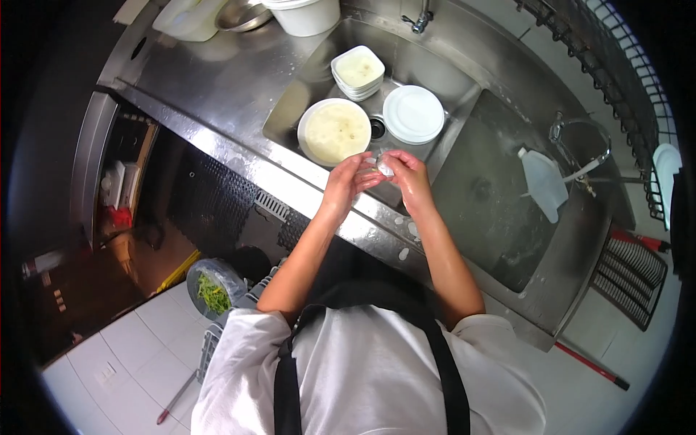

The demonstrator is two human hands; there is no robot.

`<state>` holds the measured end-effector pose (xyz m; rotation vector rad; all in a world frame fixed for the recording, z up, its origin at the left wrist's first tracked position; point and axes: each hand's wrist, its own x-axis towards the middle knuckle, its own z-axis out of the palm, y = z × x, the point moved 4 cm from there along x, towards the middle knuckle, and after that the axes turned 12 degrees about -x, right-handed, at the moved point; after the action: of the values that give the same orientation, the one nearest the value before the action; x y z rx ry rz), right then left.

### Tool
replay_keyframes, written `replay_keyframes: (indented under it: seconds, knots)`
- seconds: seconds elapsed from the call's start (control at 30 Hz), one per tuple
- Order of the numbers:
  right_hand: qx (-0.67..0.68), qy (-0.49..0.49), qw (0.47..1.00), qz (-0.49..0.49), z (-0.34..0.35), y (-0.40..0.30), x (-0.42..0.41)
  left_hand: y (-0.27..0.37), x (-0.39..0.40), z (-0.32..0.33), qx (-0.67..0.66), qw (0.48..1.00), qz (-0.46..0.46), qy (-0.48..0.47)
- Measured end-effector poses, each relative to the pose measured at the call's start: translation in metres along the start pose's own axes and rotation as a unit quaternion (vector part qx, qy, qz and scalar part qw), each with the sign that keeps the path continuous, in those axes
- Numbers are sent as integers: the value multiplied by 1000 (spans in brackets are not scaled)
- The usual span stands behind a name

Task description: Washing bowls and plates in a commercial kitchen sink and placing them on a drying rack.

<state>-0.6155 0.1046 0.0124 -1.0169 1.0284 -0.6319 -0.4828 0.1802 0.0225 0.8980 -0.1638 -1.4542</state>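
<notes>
Over the front rim of the left sink basin (300, 89), my two wet hands meet. Between the thumb and fingers of my right hand (411, 182) is a small crumpled whitish piece (385, 166), perhaps plastic or paper. My left hand (343, 182) is cupped right beside it, fingertips close to the piece; whether they grip it is unclear. Just beyond my left hand sits a round white bowl (337, 132) of cloudy yellowish liquid. Behind that stands a stack of square white dishes (358, 68), the top one holding similar liquid. Round white plates (414, 114) are stacked to the right.
The right basin (473, 190) holds murky water, with a translucent plastic jug (544, 182) near its tap hose (592, 163). A white tub (304, 16) and a metal bowl (244, 15) stand on the steel counter (217, 70). A lined bin (215, 291) with greens is at lower left.
</notes>
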Motion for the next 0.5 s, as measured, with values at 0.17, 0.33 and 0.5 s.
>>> replay_keyframes:
  seconds: [0.17,0.33,0.5]
  knots:
    - [-123,-39,987,-96,17,-15,-14,12,-3,-3,100,989,93,-48]
    - [-194,-61,958,-201,55,-41,-37,23,-25,-28,2,991,131,-35]
    - [-267,-129,945,-141,122,-46,-42,69,-68,-72,-76,983,167,-24]
